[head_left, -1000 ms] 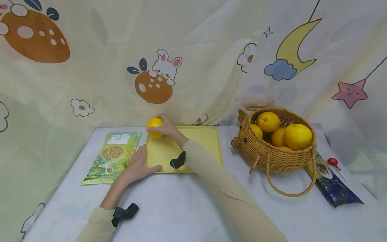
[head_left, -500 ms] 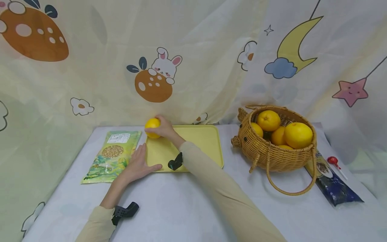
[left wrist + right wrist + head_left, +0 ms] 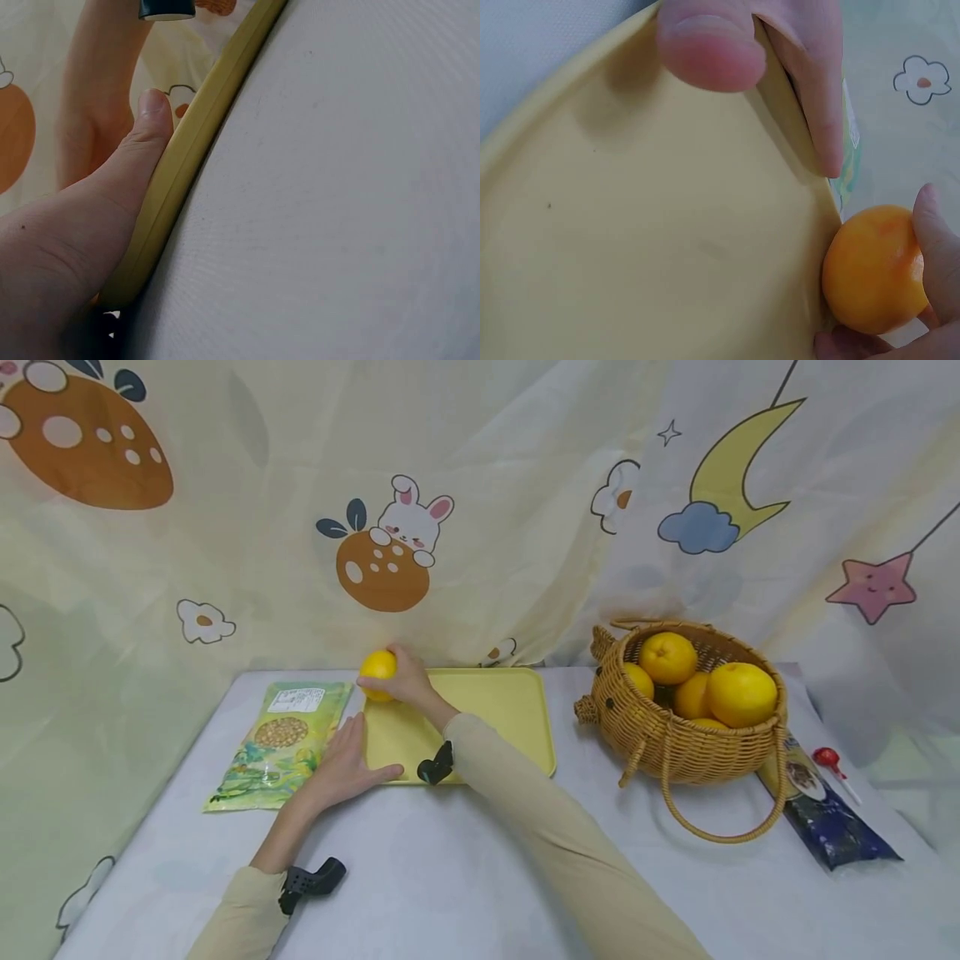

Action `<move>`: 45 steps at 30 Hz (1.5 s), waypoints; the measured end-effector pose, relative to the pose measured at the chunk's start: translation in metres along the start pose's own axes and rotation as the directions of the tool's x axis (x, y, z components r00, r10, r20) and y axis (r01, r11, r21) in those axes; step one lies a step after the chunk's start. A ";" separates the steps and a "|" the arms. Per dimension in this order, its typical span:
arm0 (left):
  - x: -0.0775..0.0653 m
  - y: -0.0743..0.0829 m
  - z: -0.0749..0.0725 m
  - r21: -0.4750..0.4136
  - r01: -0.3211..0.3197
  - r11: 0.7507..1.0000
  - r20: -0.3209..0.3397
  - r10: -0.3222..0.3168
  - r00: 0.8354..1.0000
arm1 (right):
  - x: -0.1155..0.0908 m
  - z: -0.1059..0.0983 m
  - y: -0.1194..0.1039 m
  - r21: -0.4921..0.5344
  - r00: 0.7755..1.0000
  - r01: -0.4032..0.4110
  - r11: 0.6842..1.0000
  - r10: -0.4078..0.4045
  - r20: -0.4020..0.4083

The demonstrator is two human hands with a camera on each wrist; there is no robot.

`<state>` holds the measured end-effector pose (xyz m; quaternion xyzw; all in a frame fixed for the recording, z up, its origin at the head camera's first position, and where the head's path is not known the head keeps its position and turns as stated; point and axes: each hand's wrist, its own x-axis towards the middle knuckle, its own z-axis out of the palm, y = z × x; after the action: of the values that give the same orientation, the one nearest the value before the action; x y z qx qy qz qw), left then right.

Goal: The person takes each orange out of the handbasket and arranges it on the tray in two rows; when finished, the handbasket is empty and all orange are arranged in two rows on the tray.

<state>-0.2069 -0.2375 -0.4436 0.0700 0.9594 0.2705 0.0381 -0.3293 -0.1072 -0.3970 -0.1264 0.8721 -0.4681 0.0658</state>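
In the head view, the right hand [image 3: 408, 678] holds 1 orange [image 3: 379, 663] at the far left corner of the yellow tray [image 3: 495, 710], with its fingers bent around the fruit. The left hand [image 3: 347, 768] has straight fingers and its thumb stuck out; it grips nothing and touches the tray's near left corner. A green bag [image 3: 279, 752] lies beside it. On the right, a pig basket [image 3: 693, 762] has 5 oranges [image 3: 741, 695] showing.

In the left wrist view, the left thumb rests along the tray's edge.

In the right wrist view, the orange is at the tray's edge, held between thumb and fingers.
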 end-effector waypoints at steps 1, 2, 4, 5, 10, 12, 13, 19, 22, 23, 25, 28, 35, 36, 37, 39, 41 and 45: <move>-0.001 -0.001 -0.001 0.001 0.002 1.000 0.001 -0.002 1.000 | -0.001 0.000 -0.001 0.005 1.000 0.002 1.000 -0.002 -0.002; -0.001 -0.001 -0.001 0.001 0.005 1.000 0.002 -0.005 1.000 | -0.002 0.001 -0.002 0.011 1.000 0.005 1.000 -0.005 -0.003; -0.002 -0.003 -0.002 0.003 0.010 1.000 0.002 -0.010 1.000 | -0.002 0.003 -0.003 0.011 1.000 0.012 1.000 -0.012 -0.006; -0.002 -0.004 -0.002 0.003 0.011 1.000 0.000 -0.011 1.000 | -0.002 0.004 -0.004 0.010 1.000 0.013 1.000 -0.013 -0.008; -0.003 -0.006 -0.002 0.013 0.002 1.000 -0.022 -0.001 1.000 | -0.006 0.007 -0.007 -0.023 1.000 -0.003 1.000 0.002 -0.018; -0.002 -0.004 -0.001 0.016 -0.009 1.000 -0.026 0.010 1.000 | -0.012 0.004 -0.007 -0.045 1.000 -0.008 0.999 0.008 -0.011; -0.001 -0.003 -0.001 0.018 -0.013 1.000 -0.025 0.014 1.000 | -0.017 0.002 -0.007 -0.058 1.000 -0.012 0.998 0.012 -0.011; 0.006 0.005 0.004 -0.001 -0.018 1.000 -0.002 0.018 1.000 | -0.058 -0.029 0.000 -0.135 0.994 0.109 0.985 -0.107 0.023; 0.007 0.005 0.005 -0.006 -0.004 1.000 0.000 0.004 1.000 | -0.095 -0.048 0.003 -0.151 0.975 0.216 0.965 -0.204 0.091; 0.007 0.005 0.005 0.000 -0.006 1.000 -0.004 0.006 1.000 | -0.109 -0.053 0.005 -0.155 0.966 0.247 0.957 -0.231 0.113; 0.006 0.004 0.004 0.006 -0.002 1.000 0.000 0.002 1.000 | -0.137 -0.064 0.009 -0.150 0.949 0.298 0.943 -0.275 0.155; 0.004 0.001 0.002 0.011 0.009 1.000 0.006 -0.009 1.000 | -0.173 -0.079 0.019 -0.079 0.925 0.337 0.938 -0.314 0.215; 0.003 -0.001 -0.003 0.023 0.010 1.000 -0.005 -0.010 1.000 | -0.222 -0.118 0.041 0.029 0.887 0.409 0.912 -0.405 0.223; 0.003 0.000 -0.003 0.026 0.005 1.000 0.000 -0.005 1.000 | -0.227 -0.122 0.044 0.034 0.885 0.414 0.910 -0.411 0.218; 0.003 0.000 -0.003 0.026 0.007 1.000 0.006 -0.007 1.000 | -0.232 -0.127 0.046 0.031 0.885 0.418 0.908 -0.414 0.213; 0.002 0.001 -0.003 0.027 0.012 1.000 0.015 -0.013 1.000 | -0.240 -0.135 0.051 0.027 0.889 0.415 0.910 -0.411 0.203; 0.001 0.000 -0.002 0.021 0.017 1.000 0.020 -0.017 1.000 | -0.246 -0.141 0.055 0.028 0.901 0.393 0.919 -0.391 0.191; 0.001 0.000 -0.001 0.008 0.027 1.000 0.030 -0.027 0.999 | -0.254 -0.151 0.064 0.031 0.910 0.375 0.927 -0.374 0.178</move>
<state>-0.2079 -0.2378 -0.4428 0.0614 0.9606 0.2651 0.0558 -0.1311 0.1193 -0.3677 -0.3332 0.8230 -0.4570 0.0534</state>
